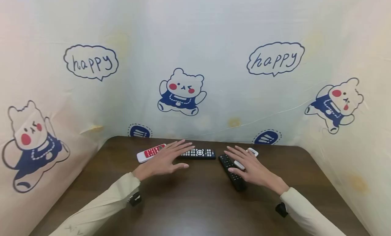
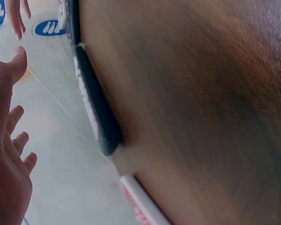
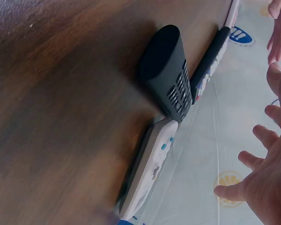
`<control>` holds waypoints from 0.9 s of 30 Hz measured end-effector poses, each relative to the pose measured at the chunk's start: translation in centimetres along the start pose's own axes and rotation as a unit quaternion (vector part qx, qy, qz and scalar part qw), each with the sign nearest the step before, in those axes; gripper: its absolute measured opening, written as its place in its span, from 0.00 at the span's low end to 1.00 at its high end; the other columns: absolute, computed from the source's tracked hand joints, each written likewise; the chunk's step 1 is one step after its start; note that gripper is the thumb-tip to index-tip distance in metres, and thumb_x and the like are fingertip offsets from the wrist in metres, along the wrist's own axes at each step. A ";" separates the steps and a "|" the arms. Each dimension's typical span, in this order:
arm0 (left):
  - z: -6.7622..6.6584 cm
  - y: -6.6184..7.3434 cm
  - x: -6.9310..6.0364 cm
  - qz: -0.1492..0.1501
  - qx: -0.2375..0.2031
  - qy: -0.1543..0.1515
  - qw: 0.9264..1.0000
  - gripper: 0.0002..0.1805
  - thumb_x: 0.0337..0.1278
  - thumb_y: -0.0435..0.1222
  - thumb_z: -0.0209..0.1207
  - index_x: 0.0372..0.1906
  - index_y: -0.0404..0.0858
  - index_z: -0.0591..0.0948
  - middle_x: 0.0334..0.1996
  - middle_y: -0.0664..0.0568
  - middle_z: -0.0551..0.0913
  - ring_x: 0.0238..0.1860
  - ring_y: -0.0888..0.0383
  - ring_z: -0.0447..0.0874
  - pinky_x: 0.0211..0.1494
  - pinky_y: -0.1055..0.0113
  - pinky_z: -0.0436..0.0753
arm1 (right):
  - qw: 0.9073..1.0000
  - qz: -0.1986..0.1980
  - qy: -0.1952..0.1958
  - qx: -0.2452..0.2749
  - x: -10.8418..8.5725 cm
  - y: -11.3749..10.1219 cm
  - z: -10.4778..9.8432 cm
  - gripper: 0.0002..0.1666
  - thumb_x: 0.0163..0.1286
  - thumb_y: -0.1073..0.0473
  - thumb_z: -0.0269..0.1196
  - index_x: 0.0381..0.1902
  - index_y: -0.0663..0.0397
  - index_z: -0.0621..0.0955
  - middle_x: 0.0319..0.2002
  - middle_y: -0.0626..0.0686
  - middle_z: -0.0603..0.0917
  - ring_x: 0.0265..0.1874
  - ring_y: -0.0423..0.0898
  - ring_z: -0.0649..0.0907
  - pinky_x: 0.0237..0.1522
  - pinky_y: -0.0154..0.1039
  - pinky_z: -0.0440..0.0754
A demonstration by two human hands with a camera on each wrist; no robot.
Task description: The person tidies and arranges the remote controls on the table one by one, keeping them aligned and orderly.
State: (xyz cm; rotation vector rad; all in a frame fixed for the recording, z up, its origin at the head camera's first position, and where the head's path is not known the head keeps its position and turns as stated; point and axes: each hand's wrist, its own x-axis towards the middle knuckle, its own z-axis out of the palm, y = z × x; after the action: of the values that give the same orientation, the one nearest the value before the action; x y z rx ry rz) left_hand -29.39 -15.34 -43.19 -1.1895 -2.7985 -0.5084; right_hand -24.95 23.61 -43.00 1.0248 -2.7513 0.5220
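Note:
In the head view my left hand [image 1: 163, 160], fingers spread, hovers over the right end of a white remote with a red face [image 1: 150, 153] and the left end of a black remote with white buttons [image 1: 201, 153]. My right hand [image 1: 252, 167] is spread above a slanting black remote [image 1: 234, 175] and a white remote [image 1: 252, 152] that it partly hides. The wrist views show both hands, left [image 2: 7, 154] and right [image 3: 267, 164], raised above the remotes, holding nothing. The white remote [image 3: 150, 166] lies beside the slanting black one [image 3: 166, 70].
The remotes lie toward the back of a dark brown wooden table [image 1: 195, 202]. A pale cloth [image 1: 226, 59] printed with bears and the word "happy" hangs behind the table and along both sides.

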 end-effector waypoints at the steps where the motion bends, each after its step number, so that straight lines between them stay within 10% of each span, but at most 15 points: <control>1: 0.4 -0.1 0.1 0.000 0.001 -0.007 1.000 0.42 0.71 0.63 0.56 0.84 0.59 0.57 0.84 0.56 0.57 0.85 0.46 0.47 0.84 0.37 0.52 | 1.000 0.004 0.001 -0.004 -0.4 0.1 0.1 0.40 0.78 0.44 0.63 0.82 0.45 0.65 0.83 0.53 0.61 0.81 0.62 0.59 0.76 0.78 0.51; 27: 1.4 -2.2 0.5 -0.054 -0.023 0.042 0.997 0.38 0.71 0.55 0.62 0.81 0.53 0.66 0.82 0.53 0.63 0.84 0.44 0.51 0.83 0.34 0.54 | 0.997 0.072 -0.023 -0.032 -0.7 4.3 1.1 0.35 0.79 0.50 0.63 0.79 0.49 0.69 0.81 0.60 0.64 0.79 0.69 0.61 0.75 0.81 0.50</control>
State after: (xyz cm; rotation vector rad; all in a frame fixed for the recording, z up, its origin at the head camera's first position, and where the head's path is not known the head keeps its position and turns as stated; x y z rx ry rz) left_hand -31.19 -15.90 -45.05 -1.0018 -2.8049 -0.6184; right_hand -27.26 26.64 -45.34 0.8397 -2.8765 0.4320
